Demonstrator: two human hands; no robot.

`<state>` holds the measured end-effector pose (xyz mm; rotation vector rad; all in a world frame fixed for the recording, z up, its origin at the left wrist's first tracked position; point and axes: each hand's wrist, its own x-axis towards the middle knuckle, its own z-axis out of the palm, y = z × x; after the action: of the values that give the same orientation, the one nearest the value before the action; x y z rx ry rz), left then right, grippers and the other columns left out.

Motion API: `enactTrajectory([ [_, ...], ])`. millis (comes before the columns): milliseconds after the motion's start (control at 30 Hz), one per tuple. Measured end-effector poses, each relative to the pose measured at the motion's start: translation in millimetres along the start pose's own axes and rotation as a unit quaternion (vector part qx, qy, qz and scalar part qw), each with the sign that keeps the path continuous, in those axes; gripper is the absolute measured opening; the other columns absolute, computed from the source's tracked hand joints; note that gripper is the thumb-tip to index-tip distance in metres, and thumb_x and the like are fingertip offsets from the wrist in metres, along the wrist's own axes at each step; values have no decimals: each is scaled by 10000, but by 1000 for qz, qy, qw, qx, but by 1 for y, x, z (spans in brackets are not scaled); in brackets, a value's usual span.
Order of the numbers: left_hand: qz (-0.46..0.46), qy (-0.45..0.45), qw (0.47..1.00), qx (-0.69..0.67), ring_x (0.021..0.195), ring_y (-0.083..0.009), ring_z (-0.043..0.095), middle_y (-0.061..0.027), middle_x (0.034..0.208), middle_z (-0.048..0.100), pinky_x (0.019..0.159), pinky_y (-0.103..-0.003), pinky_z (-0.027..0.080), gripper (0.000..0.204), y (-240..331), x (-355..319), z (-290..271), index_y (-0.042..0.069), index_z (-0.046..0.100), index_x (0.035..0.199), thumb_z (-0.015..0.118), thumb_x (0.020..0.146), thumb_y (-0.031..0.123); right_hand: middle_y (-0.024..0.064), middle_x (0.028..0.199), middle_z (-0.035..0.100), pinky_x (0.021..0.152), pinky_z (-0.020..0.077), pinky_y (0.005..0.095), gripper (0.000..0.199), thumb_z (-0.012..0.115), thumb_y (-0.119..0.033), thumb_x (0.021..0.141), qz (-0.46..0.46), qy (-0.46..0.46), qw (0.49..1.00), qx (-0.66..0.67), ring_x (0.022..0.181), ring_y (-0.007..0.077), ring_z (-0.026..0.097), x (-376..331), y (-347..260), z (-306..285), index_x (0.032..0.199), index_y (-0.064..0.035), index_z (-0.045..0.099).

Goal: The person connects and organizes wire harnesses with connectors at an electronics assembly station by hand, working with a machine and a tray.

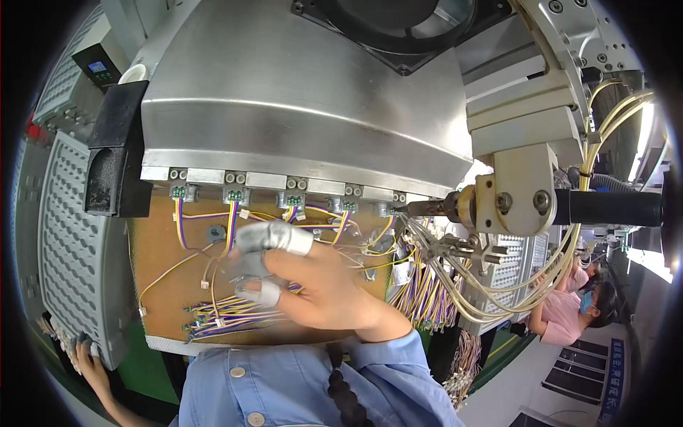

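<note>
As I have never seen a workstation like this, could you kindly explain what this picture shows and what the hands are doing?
This is one picture from a camera worn on the person's head, looking down at their work. A big metal machine housing hangs over a brown board strewn with bundles of coloured wires. The right hand, fingertips wrapped in white tape, is over those wires, apparently handling them; motion blur hides the grip. The left hand rests low on the edge of a grey perforated tray. Another person sits at the right, further away.

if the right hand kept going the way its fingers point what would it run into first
Probably the loose coloured wires on the brown board, since the right hand points left across them; depth is unclear.
</note>
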<state>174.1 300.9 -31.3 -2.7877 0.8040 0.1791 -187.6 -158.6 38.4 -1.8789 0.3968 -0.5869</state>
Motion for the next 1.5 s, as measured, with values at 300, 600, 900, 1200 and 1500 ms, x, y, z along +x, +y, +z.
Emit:
enactTrajectory([
  [300, -25, 83, 959, -271, 1246, -270, 367, -184, 1354, 368, 1034, -341, 275, 616, -23, -17, 15, -34, 329, 1327, 531, 746, -35, 98, 772, 631, 565, 472, 274, 151, 637, -96, 800, 106, 62, 991, 45, 647, 161, 601, -23, 4, 1, 912, 2, 616],
  [600, 513, -101, 685, -507, 895, -287, 564, -154, 1028, 542, 747, -346, 456, 212, 314, -9, -117, 48, 547, 898, 637, 718, 115, 39, 637, 576, 412, 379, 191, 138, 606, -41, 815, 120, 21, 988, 91, 484, 68, 509, -6, -7, 35, 919, 50, 601],
  [900, 482, 86, 831, -263, 888, -355, 500, -145, 936, 546, 738, -404, 434, 260, 317, 58, -99, 39, 517, 981, 550, 726, -1, 66, 659, 593, 421, 397, 191, 144, 582, -32, 832, 131, 62, 987, 62, 486, 66, 510, -26, -16, 24, 945, 58, 585],
  [1200, 336, -165, 579, -724, 934, -188, 556, -120, 1027, 561, 789, -288, 437, 248, 339, -17, -122, -31, 588, 958, 638, 716, -4, 39, 594, 564, 486, 378, 229, 124, 706, -97, 742, 158, -8, 982, 102, 528, 83, 476, -14, -22, 36, 778, -1, 636],
  [1500, 467, 62, 629, -619, 738, -203, 596, -100, 839, 594, 634, -277, 479, 295, 353, -11, -125, -12, 636, 927, 606, 634, -40, 36, 595, 593, 439, 386, 201, 98, 677, -48, 740, 110, -58, 992, -8, 482, 68, 516, -19, -19, 24, 731, 30, 618],
])
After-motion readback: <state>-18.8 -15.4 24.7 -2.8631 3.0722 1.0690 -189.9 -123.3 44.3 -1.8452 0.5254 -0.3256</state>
